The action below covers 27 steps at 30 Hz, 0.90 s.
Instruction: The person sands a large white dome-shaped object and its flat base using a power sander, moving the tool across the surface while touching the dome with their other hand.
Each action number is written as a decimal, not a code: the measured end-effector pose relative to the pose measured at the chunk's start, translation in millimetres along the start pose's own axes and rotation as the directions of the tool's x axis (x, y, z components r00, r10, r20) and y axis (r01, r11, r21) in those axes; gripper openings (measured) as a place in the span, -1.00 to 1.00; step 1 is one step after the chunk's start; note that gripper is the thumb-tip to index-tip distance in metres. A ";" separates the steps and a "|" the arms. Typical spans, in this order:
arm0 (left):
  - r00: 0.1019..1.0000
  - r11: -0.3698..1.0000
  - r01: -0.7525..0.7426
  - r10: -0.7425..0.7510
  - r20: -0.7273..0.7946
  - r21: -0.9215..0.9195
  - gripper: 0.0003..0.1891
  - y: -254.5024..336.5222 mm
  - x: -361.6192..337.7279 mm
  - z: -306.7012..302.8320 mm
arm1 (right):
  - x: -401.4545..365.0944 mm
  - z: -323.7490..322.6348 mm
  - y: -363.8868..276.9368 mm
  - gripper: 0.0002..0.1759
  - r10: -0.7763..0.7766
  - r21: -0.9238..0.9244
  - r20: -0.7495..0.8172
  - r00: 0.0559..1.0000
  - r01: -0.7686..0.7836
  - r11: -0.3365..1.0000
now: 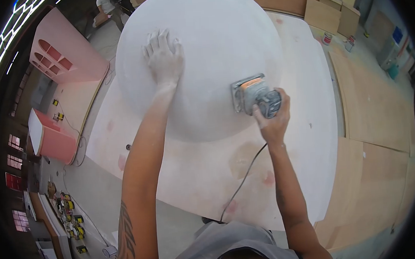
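Note:
A large white rounded form (207,44) like a dome or ball fills the middle of the view, its surface smooth and dusty. My left hand (164,58) lies flat on its upper left side with the fingers spread, coated in white dust. In my right hand (276,123) is an electric sander (257,95), gripped by its dark rear end. Its flat pad is against the lower right side of the form. A black power cord (243,180) runs from the sander down toward my body.
Beneath the form lies a pale board (307,123) with pinkish patches. Plywood sheets (372,105) cover the floor at right, near paint cans (327,38). Pink furniture pieces (64,48) stand at left, and several cans (70,218) sit lower left. Another person (109,7) is in the background.

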State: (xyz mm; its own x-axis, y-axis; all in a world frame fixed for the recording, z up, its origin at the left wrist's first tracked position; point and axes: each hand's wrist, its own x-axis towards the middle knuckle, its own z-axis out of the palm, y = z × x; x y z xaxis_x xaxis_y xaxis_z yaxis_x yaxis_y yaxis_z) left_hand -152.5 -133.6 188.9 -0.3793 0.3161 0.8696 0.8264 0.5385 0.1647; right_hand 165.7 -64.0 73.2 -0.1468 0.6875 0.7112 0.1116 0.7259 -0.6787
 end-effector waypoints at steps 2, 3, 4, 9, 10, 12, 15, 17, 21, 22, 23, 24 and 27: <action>1.000 1.000 0.015 -0.015 0.003 -0.017 -0.50 0.5 1.3 2.0 | 22.5 -6.8 22.1 -0.21 0.100 0.049 -0.015 0.995 -0.099 0.994; 1.000 1.000 0.008 -0.008 0.001 -0.021 -0.51 0.5 2.0 1.3 | 33.1 -8.3 29.4 -0.24 0.205 0.102 -0.029 0.978 -0.201 0.974; 1.000 1.000 0.000 0.000 0.000 -0.023 -0.51 -0.4 2.7 0.3 | 45.5 -11.7 28.4 -0.24 0.201 0.101 -0.026 0.979 -0.197 0.975; 0.999 0.999 0.012 -0.011 0.031 -0.032 -0.50 0.4 3.7 2.4 | 80.3 -18.9 18.9 -0.25 0.670 0.156 0.026 0.742 -0.665 0.730; 0.999 1.000 0.023 -0.022 0.044 -0.007 -0.50 0.8 1.0 3.2 | 72.6 -18.4 24.1 -0.25 0.682 0.143 0.012 0.732 -0.676 0.723; 1.000 1.000 0.007 -0.006 0.026 -0.012 -0.49 1.2 2.5 7.1 | 57.1 -3.7 31.8 -0.23 0.375 0.079 -0.113 0.920 -0.368 0.926; 1.000 1.000 -0.013 0.013 -0.005 -0.005 -0.48 -0.6 1.8 9.5 | 26.1 15.8 0.0 -0.22 0.173 -0.007 -0.175 0.969 -0.177 0.984; 1.000 1.000 -0.021 0.021 -0.006 -0.007 -0.48 -3.1 1.8 9.4 | 7.2 26.5 -40.7 -0.19 0.139 -0.025 -0.133 0.981 -0.144 0.989; 1.000 1.000 -0.026 0.027 0.008 -0.017 -0.48 -1.9 2.4 10.0 | -33.0 50.4 -84.7 -0.09 0.032 -0.044 0.022 0.999 -0.031 0.999; 1.000 0.999 -0.028 0.028 0.006 -0.019 -0.49 -2.4 1.2 9.2 | -44.7 55.0 -93.0 -0.07 -0.017 -0.080 0.101 0.995 0.025 0.996; 0.999 0.999 -0.032 0.032 0.016 -0.030 -0.49 -2.5 -0.8 8.0 | -55.5 58.0 -97.6 -0.05 -0.062 -0.110 0.185 0.981 0.083 0.990; 0.999 0.998 -0.047 0.047 0.007 -0.032 -0.49 -3.7 -0.8 6.8 | -62.9 61.5 -99.2 -0.05 -0.054 -0.120 0.181 0.982 0.077 0.990; 0.998 0.997 -0.068 0.068 0.009 -0.040 -0.50 -8.9 2.5 7.0 | -72.8 66.2 -97.3 -0.10 -0.220 -0.025 0.281 0.934 0.236 0.971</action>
State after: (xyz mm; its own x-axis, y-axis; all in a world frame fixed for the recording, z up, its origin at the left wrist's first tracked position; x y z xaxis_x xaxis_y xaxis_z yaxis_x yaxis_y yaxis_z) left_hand -163.8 -132.1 186.3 -0.3259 0.3592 0.8745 0.8662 0.4841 0.1240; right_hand 100.4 -186.0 75.3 -0.4377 0.4767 0.7624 0.0980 0.8681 -0.4865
